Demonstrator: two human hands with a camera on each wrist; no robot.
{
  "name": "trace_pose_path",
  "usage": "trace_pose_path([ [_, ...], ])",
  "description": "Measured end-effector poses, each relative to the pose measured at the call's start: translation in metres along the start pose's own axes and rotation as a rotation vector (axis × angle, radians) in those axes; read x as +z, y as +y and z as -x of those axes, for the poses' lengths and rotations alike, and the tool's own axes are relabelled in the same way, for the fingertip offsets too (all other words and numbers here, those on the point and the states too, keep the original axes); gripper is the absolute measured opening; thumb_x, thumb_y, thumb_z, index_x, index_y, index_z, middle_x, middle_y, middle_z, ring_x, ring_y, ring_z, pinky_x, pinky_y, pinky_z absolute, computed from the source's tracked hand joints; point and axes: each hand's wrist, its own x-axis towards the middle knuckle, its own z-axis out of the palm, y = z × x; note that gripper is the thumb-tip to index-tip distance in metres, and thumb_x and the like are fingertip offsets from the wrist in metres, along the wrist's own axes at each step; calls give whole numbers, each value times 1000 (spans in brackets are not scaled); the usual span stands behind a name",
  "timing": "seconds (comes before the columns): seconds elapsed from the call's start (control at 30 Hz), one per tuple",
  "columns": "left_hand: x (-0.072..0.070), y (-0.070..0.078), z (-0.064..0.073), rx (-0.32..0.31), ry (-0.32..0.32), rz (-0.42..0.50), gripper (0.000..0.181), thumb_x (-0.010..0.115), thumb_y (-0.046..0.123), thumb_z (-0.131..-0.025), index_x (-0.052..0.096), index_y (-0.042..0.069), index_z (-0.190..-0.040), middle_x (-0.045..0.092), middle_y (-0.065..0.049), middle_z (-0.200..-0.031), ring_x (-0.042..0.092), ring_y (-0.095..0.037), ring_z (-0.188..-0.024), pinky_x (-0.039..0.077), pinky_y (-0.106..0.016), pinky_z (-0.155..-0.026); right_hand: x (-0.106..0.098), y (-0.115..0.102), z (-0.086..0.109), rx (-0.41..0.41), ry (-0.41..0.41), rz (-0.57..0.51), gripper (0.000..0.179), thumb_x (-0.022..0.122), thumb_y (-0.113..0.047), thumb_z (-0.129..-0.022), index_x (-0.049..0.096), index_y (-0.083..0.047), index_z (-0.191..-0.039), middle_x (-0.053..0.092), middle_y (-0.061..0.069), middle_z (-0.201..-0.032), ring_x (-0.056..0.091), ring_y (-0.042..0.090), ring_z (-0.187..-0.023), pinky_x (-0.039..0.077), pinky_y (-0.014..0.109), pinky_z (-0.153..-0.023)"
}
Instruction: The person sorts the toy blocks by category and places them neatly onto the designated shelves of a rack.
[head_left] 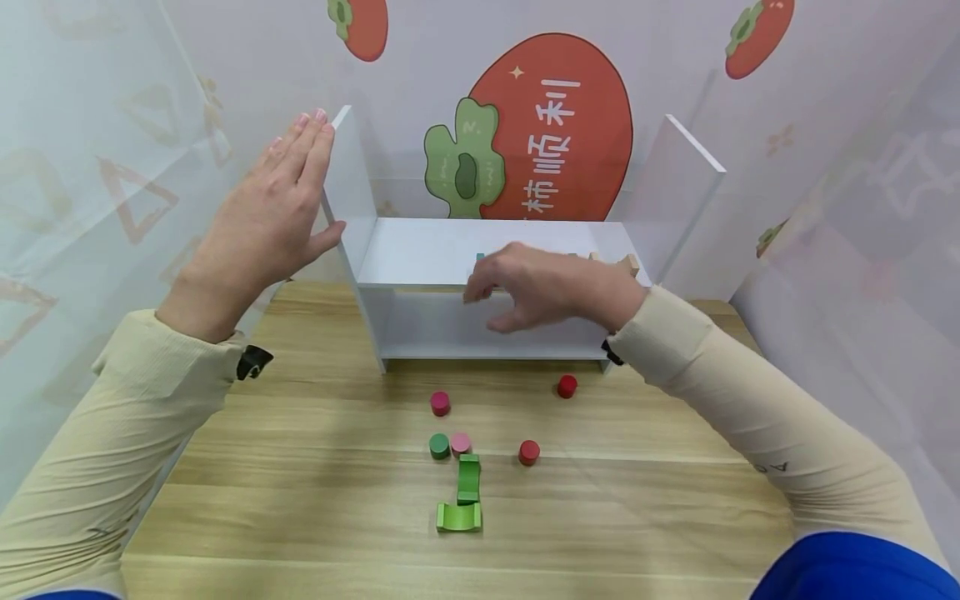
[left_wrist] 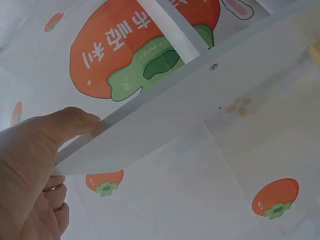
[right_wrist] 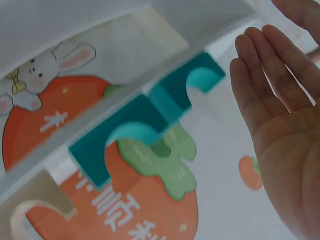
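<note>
My left hand [head_left: 281, 204] holds the left side panel [head_left: 348, 187] of a white shelf [head_left: 420, 242], its fingers along the outer face and the thumb at the front edge. The left wrist view shows this thumb [left_wrist: 75, 122] over the panel's grey edge. In front of the upper board hovers my right hand [head_left: 536, 287], empty, fingers slightly bent. Close to it in the right wrist view, teal arch blocks [right_wrist: 167, 95] stand side by side on the board. A pale wooden arch block [right_wrist: 52, 187] is at the lower left there.
Before the shelf on the wooden table [head_left: 300, 500] lie a magenta cylinder [head_left: 440, 403], a green cylinder [head_left: 439, 447], a pink cylinder [head_left: 461, 443] and two red cylinders [head_left: 529, 452]. Two green arch blocks [head_left: 468, 479] lie nearer me. A right side panel [head_left: 686, 187] rises beyond the right hand.
</note>
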Motion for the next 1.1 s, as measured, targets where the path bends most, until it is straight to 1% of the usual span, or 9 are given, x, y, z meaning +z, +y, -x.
trace_pose_path([
  [0.1, 0, 0, 0, 0, -2, -1, 104, 80, 16, -89, 14, -9, -165, 17, -27, -175, 20, -42, -163, 20, -57, -134, 18, -6, 1, 3, -64, 10, 41, 85, -20, -90, 75, -12, -128, 76, 3, -123, 70, 16, -112, 61, 34, -102],
  [0.23, 0, -1, 0, -3, -3, 7, 103, 80, 16, -89, 14, -9, -165, 17, -27, -175, 19, -42, -164, 19, -56, -134, 44, -14, 2, -18, -151, 7, 43, 85, -19, -90, 74, -13, -131, 75, 3, -128, 71, 16, -115, 61, 31, -101],
  [0.4, 1, 0, 0, 0, 1, 12, 103, 80, 16, -90, 14, -9, -165, 17, -26, -175, 19, -42, -164, 19, -57, -134, 77, -22, 4, -63, -282, -21, 46, 83, -16, -91, 72, -12, -136, 73, 3, -135, 70, 15, -123, 60, 26, -103],
  [0.6, 0, 0, 0, -8, -4, 14, 103, 80, 15, -89, 15, -9, -165, 17, -27, -175, 19, -42, -164, 19, -57, -134, 117, -29, 5, -148, -382, 19, 47, 84, -15, -91, 72, -12, -136, 73, 1, -136, 69, 13, -127, 57, 21, -104],
  [0.73, 0, 0, 0, -9, -4, 14, 102, 79, 15, -89, 15, -9, -165, 17, -26, -175, 19, -41, -164, 19, -56, -134, 140, -32, 6, -168, -419, 69, 49, 85, -16, -90, 71, -13, -137, 73, -1, -135, 70, 11, -122, 58, 18, -100],
  [0.83, 0, 0, 0, -6, -3, 16, 102, 79, 15, -90, 15, -9, -165, 16, -26, -175, 18, -41, -164, 19, -56, -134, 153, -32, 7, -178, -427, 123, 49, 85, -15, -90, 71, -14, -136, 74, -3, -132, 71, 7, -118, 58, 17, -99],
  [0.93, 1, 0, 0, -6, -5, 19, 102, 79, 15, -90, 14, -9, -165, 15, -26, -175, 18, -42, -164, 18, -56, -134, 163, -31, 7, -187, -425, 166, 47, 85, -14, -89, 72, -14, -135, 74, -3, -130, 70, 4, -114, 57, 16, -99],
  [1.1, 1, 0, 1, -7, -3, 23, 101, 78, 15, -91, 13, -9, -165, 15, -26, -175, 18, -42, -164, 18, -57, -134, 176, -27, 5, -216, -411, 202, 46, 84, -14, -90, 71, -14, -134, 75, -3, -124, 70, 3, -108, 58, 15, -96],
])
